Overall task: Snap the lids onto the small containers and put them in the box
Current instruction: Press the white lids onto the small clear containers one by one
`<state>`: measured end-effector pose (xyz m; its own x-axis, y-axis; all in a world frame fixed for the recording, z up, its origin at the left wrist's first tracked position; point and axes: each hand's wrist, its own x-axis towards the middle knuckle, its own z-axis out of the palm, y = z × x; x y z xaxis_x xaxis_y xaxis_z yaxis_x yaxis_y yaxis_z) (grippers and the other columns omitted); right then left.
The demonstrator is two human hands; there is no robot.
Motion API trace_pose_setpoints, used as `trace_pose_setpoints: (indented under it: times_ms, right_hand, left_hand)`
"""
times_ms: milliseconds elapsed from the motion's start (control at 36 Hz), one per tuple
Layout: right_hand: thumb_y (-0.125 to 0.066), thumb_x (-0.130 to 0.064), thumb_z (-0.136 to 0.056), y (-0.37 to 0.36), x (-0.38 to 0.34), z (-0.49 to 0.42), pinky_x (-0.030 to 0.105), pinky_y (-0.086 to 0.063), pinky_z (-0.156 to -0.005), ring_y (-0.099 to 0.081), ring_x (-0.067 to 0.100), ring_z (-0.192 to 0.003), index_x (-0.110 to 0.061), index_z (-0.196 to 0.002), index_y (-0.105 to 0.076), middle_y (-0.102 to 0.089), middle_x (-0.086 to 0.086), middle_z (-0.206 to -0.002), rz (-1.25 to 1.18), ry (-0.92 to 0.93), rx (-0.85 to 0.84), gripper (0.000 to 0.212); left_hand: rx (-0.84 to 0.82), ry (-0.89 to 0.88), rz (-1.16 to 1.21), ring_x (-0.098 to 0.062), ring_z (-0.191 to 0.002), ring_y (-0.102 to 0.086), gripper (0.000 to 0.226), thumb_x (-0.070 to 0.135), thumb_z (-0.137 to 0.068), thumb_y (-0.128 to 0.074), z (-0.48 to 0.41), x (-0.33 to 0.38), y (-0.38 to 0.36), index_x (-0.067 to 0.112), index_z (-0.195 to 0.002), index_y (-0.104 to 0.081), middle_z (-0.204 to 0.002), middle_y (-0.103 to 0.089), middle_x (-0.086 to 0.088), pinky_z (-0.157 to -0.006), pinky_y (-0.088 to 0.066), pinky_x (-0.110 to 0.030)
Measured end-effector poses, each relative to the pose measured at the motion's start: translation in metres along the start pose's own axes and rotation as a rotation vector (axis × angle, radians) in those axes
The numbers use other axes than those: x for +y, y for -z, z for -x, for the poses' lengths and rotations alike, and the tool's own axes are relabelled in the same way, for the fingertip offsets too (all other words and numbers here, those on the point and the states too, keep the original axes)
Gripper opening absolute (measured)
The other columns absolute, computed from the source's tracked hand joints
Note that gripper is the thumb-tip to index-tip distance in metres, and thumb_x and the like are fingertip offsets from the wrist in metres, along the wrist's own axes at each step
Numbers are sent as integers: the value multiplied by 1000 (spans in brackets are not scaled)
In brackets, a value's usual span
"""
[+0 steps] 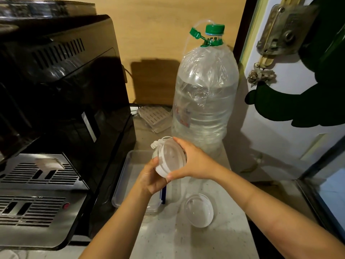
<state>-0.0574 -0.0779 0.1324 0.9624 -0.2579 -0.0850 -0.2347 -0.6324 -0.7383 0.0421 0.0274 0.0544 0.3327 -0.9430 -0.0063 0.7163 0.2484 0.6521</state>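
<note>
Plastic, light and slick by the look of it, so we clamp the container (169, 157) by its rim, left hand (152, 177) beneath, right hand (192, 161) over the lid, above the open box (128, 176); another container (198, 210) waits nearby.

Table (214, 238): pale speckled top, narrow, running from the near edge back to the wall.

On it:
- Black machine (56, 109) with a slotted metal tray, filling the left side.
- Clear box (128, 176), rectangular, open, blue clip on its right side, just right of the machine, mid-table.
- Small clear container (198, 210), round, near the box's right near corner, apart from it.
- Large water bottle (203, 94), green cap, upright at the far right.
- Slotted flat piece (155, 116), pale, at the far edge between machine and bottle.
</note>
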Motion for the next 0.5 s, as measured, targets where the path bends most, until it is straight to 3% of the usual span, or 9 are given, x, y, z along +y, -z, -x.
trace_pose_setpoints:
  times_ms: [194, 417, 500]
  right_hand:
    - [-86, -30, -58, 0, -4, -1, 34, -39, -107, -37, 18, -133, -17, -146, -22, -32, 0, -149, 90, -7, 7, 110]
    - [-86, -35, -56, 1, -7, -3, 34, -45, -100, -45, 19, -125, -19, -142, -30, -41, 1, -142, 135, -35, 38, 103]
    - [-86, -35, -57, 3, -8, -4, 32, -46, -96, -48, 19, -122, -20, -140, -35, -44, 3, -139, 151, -39, 41, 98]
  left_hand:
    - [-33, 3, -41, -16, -79, -72, 71, 42, -22, -93, 2, 0, -1, 18, -86, -76, -83, -76, -3, -69, -61, -38]
    - [-42, -7, -88, -13, -73, -71, 66, 38, -24, -93, 4, 1, -6, 17, -84, -76, -78, -76, -2, -62, -60, -31]
    - [2, -3, -113, -13, -72, -71, 76, 38, -22, -93, 3, 1, -5, 16, -91, -72, -77, -75, -1, -60, -60, -28]
